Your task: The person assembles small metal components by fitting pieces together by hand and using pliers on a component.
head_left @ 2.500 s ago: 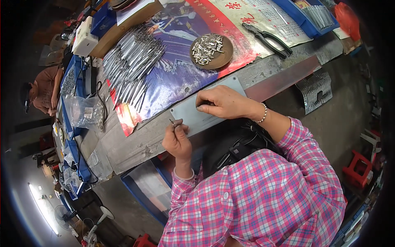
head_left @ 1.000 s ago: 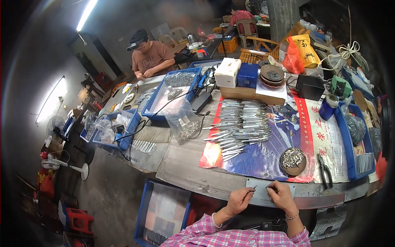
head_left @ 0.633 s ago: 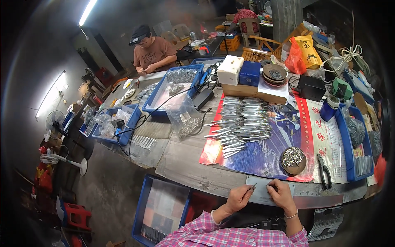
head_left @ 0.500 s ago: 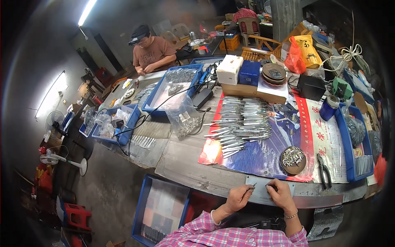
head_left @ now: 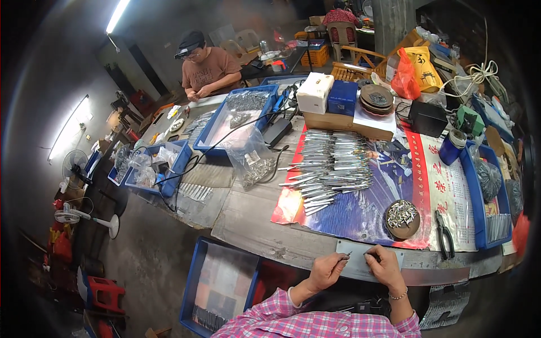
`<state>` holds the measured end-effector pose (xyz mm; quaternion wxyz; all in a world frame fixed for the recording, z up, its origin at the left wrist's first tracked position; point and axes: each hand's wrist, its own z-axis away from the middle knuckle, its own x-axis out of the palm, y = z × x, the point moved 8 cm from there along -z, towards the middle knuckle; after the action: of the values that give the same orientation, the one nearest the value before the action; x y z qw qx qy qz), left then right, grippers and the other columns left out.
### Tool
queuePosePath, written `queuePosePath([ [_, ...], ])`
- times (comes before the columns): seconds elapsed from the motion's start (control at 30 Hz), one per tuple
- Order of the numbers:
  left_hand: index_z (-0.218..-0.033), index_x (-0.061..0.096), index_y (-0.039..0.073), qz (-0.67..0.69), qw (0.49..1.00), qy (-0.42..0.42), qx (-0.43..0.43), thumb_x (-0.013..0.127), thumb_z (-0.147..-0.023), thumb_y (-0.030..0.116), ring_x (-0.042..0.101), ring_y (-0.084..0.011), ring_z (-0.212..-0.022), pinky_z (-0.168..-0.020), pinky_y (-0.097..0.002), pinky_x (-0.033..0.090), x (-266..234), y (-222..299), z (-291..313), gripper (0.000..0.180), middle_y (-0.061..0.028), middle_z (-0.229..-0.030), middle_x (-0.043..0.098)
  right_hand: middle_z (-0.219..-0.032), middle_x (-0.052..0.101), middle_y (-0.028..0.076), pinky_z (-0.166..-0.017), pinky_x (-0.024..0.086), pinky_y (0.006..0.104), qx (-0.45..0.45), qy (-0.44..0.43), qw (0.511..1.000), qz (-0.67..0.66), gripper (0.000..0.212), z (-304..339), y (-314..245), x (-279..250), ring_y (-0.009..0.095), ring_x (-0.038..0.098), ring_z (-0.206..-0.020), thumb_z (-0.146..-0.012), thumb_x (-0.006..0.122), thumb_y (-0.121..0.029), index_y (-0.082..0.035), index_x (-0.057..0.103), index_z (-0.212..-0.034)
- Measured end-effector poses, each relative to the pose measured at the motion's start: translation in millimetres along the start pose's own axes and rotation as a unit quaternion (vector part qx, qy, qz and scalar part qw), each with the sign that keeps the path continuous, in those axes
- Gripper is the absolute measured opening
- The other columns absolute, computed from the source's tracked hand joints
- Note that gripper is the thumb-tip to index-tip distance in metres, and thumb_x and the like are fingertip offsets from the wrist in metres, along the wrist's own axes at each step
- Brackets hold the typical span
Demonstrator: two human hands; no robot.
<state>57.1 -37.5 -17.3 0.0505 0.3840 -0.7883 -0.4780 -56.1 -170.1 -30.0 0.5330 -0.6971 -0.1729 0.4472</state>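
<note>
Left hand (head_left: 328,271) pinches a slim metal piece (head_left: 349,253), tip exposed, over the left part of the plate (head_left: 360,270). Right hand (head_left: 385,268) over its right part: fingertips closed, cannot tell on what, if anything. Step, judged: fine handling of the piece; next move probably calls for steady alignment. Beyond the plate: rods (head_left: 332,169) leftward, bowl (head_left: 404,232) and pliers (head_left: 444,234) rightward.

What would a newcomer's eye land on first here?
Probably the pile of slim metallic rods on the colourful poster, right of centre. Nearer, a dish holds small shiny pieces; at the near edge of the table, the left hand pinches a thin piece by the grey plate.
</note>
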Motion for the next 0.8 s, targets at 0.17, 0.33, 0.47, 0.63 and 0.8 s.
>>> queuePosePath([
  [0.17, -0.094, 0.059, -0.001, 0.007, 1.0, 0.005, -0.004, 0.057, -0.085, 0.008, 0.059, -0.0251, -0.057, -0.05, -0.0312, 0.044, 0.5, -1.8, 1.7, 0.013, -0.0133, -0.07, 0.059, -0.056, 0.056, 0.008, -0.045, 0.04, 0.0271, 0.01, -0.002, 1.0, -0.016, 0.016, 0.3, -2.4, 0.5, 0.015, 0.054, -0.046, -0.082, 0.059, -0.015, 0.001, 0.057, -0.081],
  [0.33, -0.094, 0.059, -0.001, -0.003, 1.0, 0.003, 0.006, 0.057, -0.085, 0.008, 0.059, -0.0255, -0.057, -0.051, -0.0314, 0.044, -0.3, 0.5, 0.4, 0.013, -0.0134, -0.071, 0.059, -0.057, 0.057, 0.008, -0.046, 0.04, 0.0268, 0.02, 0.001, 0.999, -0.025, 0.016, 0.4, -1.6, 0.3, 0.014, 0.055, -0.046, -0.083, 0.059, -0.014, 0.001, 0.057, -0.081],
  [0.47, -0.094, 0.06, -0.001, -0.011, 1.0, -0.006, -0.004, 0.057, -0.085, 0.007, 0.059, -0.0263, -0.059, -0.052, -0.032, 0.045, 0.3, -1.2, 0.9, 0.013, -0.0137, -0.071, 0.059, -0.059, 0.058, 0.009, -0.046, 0.041, 0.0272, 0.019, -0.006, 1.0, -0.022, 0.016, 0.0, -0.8, 0.9, 0.015, 0.055, -0.047, -0.082, 0.059, -0.015, 0.001, 0.058, -0.082],
  [0.63, -0.093, 0.06, -0.001, -0.006, 1.0, 0.0, -0.004, 0.057, -0.085, 0.008, 0.06, -0.0274, -0.06, -0.052, -0.0323, 0.045, 0.7, -2.6, 2.2, 0.013, -0.0146, -0.074, 0.06, -0.059, 0.058, 0.009, -0.046, 0.041, 0.0276, -0.006, 0.005, 1.0, -0.009, 0.015, 0.6, 2.0, 0.1, 0.015, 0.056, -0.048, -0.082, 0.059, -0.015, 0.001, 0.058, -0.082],
  [0.8, -0.094, 0.06, -0.001, -0.008, 1.0, -0.002, -0.005, 0.057, -0.085, 0.008, 0.06, -0.0264, -0.06, -0.052, -0.0316, 0.045, 0.7, -1.4, 2.6, 0.013, -0.0144, -0.075, 0.061, -0.059, 0.058, 0.008, -0.046, 0.041, 0.0269, 0.012, -0.007, 1.0, -0.015, 0.015, 1.0, -1.6, 0.7, 0.014, 0.055, -0.047, -0.082, 0.06, -0.014, 0.001, 0.058, -0.082],
])
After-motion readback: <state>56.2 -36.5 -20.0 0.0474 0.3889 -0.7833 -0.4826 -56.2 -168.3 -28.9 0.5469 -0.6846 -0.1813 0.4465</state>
